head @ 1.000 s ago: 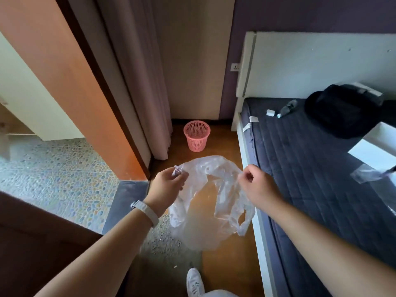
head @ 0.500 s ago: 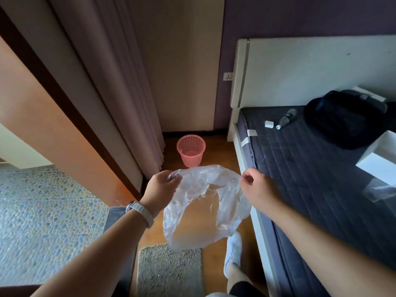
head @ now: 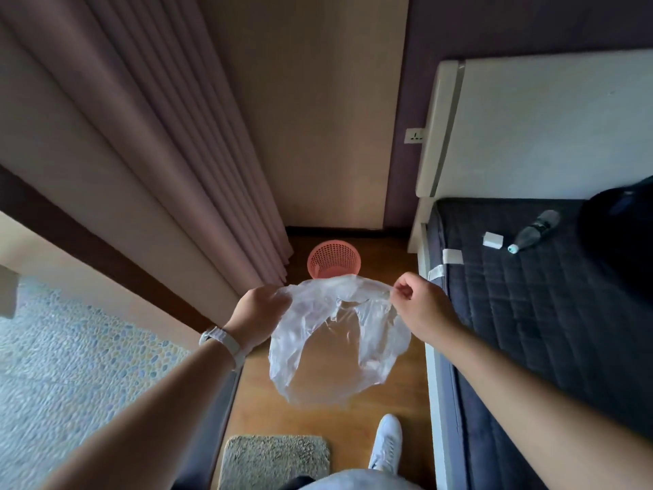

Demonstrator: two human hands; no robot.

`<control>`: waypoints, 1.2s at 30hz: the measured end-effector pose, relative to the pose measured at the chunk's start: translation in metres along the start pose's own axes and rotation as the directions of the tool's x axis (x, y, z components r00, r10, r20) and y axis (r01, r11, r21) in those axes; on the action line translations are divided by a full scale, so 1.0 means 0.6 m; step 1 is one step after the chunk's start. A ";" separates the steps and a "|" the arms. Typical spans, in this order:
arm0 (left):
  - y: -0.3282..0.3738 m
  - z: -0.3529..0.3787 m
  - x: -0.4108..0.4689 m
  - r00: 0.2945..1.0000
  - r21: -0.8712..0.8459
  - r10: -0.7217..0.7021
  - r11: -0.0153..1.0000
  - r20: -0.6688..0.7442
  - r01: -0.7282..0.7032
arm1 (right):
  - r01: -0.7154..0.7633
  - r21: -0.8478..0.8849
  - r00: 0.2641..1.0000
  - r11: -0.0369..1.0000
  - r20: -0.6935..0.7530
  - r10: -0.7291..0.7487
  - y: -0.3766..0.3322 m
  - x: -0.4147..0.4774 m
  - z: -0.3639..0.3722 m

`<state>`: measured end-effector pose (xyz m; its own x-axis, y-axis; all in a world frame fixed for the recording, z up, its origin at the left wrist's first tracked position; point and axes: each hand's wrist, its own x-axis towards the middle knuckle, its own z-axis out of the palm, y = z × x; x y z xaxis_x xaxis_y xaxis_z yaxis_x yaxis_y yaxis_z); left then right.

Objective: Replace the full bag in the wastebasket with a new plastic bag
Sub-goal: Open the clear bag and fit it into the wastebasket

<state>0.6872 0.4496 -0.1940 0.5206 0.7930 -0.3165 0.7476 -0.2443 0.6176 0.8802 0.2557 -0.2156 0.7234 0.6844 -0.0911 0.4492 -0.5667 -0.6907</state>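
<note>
Fresh liner, stretched open and ready

Left hand [head: 259, 309] and right hand [head: 422, 305] each pinching the plastic bag [head: 335, 344] rim, spread wide, probably for the pink wastebasket [head: 334, 259] ahead.

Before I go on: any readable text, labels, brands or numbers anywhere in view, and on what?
No text can be read.
Dark plastic bottle on the bed: label too blurred to read.
Small white box beside it: no print visible.
White wall socket: only slots, no lettering.
Pink mesh wastebasket, clear plastic bag, white wristband: no markings visible.
</note>
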 end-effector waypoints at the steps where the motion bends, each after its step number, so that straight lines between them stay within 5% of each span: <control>1: 0.016 0.004 0.018 1.000 0.022 0.007 1.000 -0.003 -0.007 | 0.003 0.008 1.000 1.000 0.008 -0.003 0.005 0.025 -0.009; 14: 0.057 0.015 0.193 0.997 -0.022 -0.071 0.997 -0.022 0.070 | -0.019 -0.017 0.998 1.000 0.064 0.020 0.005 0.239 -0.005; 29: -0.001 0.022 0.498 0.983 -0.210 -0.135 0.965 0.127 0.160 | -0.166 -0.194 0.985 0.967 0.018 0.173 -0.043 0.510 0.096; 36: -0.030 0.087 0.603 0.976 -0.190 -0.181 0.961 0.125 0.202 | -0.130 -0.148 0.982 0.980 0.117 0.148 0.016 0.623 0.163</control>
<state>0.8838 0.7119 -0.3575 0.4241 0.7482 -0.5102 0.7451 0.0320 0.6662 1.1037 0.5510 -0.3264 0.7155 0.6418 -0.2760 0.4238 -0.7127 -0.5590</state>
